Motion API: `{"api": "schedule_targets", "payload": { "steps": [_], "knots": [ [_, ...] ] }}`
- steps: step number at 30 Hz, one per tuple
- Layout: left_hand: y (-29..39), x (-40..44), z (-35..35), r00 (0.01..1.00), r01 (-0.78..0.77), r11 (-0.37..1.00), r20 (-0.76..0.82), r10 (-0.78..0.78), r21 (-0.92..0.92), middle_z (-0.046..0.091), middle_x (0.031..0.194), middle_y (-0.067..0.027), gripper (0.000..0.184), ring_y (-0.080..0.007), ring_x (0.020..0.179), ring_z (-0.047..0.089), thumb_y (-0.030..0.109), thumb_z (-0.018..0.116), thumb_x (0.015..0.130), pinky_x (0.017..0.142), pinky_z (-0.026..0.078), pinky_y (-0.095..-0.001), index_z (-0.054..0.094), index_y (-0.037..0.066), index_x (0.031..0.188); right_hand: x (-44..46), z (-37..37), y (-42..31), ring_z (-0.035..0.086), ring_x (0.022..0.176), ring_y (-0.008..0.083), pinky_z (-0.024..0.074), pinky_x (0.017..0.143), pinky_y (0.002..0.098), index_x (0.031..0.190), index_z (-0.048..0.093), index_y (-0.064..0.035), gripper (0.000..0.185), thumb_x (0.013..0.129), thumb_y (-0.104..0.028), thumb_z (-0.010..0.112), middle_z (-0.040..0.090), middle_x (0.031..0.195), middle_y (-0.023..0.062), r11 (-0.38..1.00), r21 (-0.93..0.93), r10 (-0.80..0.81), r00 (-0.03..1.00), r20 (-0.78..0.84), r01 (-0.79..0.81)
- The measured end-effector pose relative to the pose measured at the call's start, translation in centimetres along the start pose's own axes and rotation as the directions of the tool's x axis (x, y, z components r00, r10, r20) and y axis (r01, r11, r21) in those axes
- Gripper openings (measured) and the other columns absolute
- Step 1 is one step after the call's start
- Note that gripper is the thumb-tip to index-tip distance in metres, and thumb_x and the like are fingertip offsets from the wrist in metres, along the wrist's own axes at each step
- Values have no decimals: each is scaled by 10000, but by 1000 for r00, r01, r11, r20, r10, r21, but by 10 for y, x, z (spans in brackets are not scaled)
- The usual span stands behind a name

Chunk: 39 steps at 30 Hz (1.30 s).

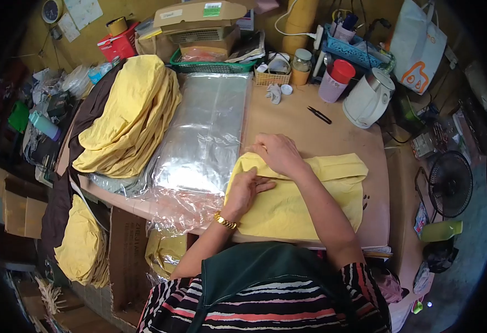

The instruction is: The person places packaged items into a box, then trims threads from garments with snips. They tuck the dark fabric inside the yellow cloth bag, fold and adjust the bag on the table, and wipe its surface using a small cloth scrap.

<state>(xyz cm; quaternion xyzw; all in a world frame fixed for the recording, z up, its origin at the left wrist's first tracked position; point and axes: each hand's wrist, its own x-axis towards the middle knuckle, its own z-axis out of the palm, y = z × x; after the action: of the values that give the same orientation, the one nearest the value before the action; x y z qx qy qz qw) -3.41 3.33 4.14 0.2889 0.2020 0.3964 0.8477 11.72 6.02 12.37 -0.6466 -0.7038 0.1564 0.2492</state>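
A yellow garment (304,208) lies folded on the brown tabletop in front of me, with a doubled band along its far edge. My right hand (279,155) is closed at the far left corner of this garment, its fingers curled and the fingertips partly hidden. On the left part of the cloth rests my left hand (243,194), thumb and fingers apart, a gold watch on the wrist. Left of it, a stack of flat clear plastic bags (204,127) shines in the light. Farther left is a tall pile of yellow garments (130,116) over a dark cloth.
Black thread snips (319,115) lie beyond the garment. A white kettle (369,99), a pink cup with a red top (336,80) and a small basket (272,75) stand toward the back. More yellow cloth (81,241) hangs at the left. A black fan (450,183) stands right.
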Motion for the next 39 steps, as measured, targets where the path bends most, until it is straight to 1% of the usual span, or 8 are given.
{"api": "schedule_targets", "payload": {
  "steps": [3, 5, 7, 10, 14, 19, 26, 39],
  "knots": [
    [13, -3, 4, 1000, -12, 975, -19, 8, -221, 578, 1259, -200, 539, -310, 1140, 588, 414, 353, 1024, 1032, 461, -474, 448, -37, 1303, -5, -11, 21, 621, 735, 363, 464, 701, 459, 813, 670, -28, 390, 896, -401, 594, 639, 751, 210, 995, 40, -90, 993, -79, 94],
    [28, -8, 22, 998, -46, 936, -60, 26, -350, 579, 1255, -198, 588, -311, 1144, 585, 464, 345, 1018, 1041, 453, -480, 443, -38, 1307, -3, -51, 34, 614, 690, 317, 465, 681, 416, 860, 678, -20, 365, 893, -380, 622, 635, 736, 207, 987, 82, 86, 889, 449, -137],
    [26, -4, 33, 993, -85, 876, -111, 36, -474, 580, 1250, -197, 637, -312, 1148, 582, 513, 336, 1011, 1050, 444, -486, 439, -40, 1311, -12, -58, 39, 605, 671, 290, 461, 670, 398, 852, 671, -10, 355, 888, -361, 633, 625, 718, 202, 993, 86, 45, 926, 374, -83],
    [2, 2, 53, 995, 80, 993, -74, -73, 85, 625, 1164, -157, 458, -249, 1049, 641, 352, 432, 1031, 956, 533, -425, 479, -38, 1266, -22, -49, 45, 591, 637, 258, 448, 638, 391, 827, 667, 1, 338, 878, -333, 653, 602, 681, 194, 992, 123, -54, 975, 216, 28],
    [4, 7, 39, 983, 162, 965, -49, -176, -206, 640, 1134, -137, 339, -222, 1001, 661, 268, 466, 1027, 882, 576, -380, 515, 3, 1233, -32, -77, 40, 570, 603, 307, 418, 590, 430, 804, 668, -2, 305, 861, -302, 677, 578, 650, 191, 995, 60, 66, 977, 205, -80],
    [-6, 3, 72, 971, 195, 971, -165, -171, 137, 652, 902, -67, 274, -141, 718, 653, 207, 683, 916, 575, 537, -231, 585, 6, 1075, -47, -56, 32, 498, 557, 344, 394, 554, 429, 774, 646, 2, 319, 870, -302, 674, 543, 617, 189, 997, 62, -33, 999, -34, 35],
    [-15, 3, 61, 985, 141, 986, -110, -132, 87, 669, 755, -58, 133, -133, 632, 648, 106, 717, 874, 583, 540, -231, 656, -8, 906, -47, -67, 18, 549, 631, 397, 434, 609, 449, 777, 637, 4, 324, 886, -300, 653, 568, 649, 210, 987, 102, 117, 992, 46, -121],
    [-17, -2, 74, 995, -10, 986, -100, 27, 166, 668, 778, -46, 97, -113, 620, 633, 29, 676, 856, 574, 537, -233, 654, -18, 938, -50, -64, 16, 557, 652, 406, 441, 619, 460, 765, 639, -6, 311, 879, -294, 664, 580, 660, 206, 998, 59, 26, 999, -22, -25]
  ]
}}
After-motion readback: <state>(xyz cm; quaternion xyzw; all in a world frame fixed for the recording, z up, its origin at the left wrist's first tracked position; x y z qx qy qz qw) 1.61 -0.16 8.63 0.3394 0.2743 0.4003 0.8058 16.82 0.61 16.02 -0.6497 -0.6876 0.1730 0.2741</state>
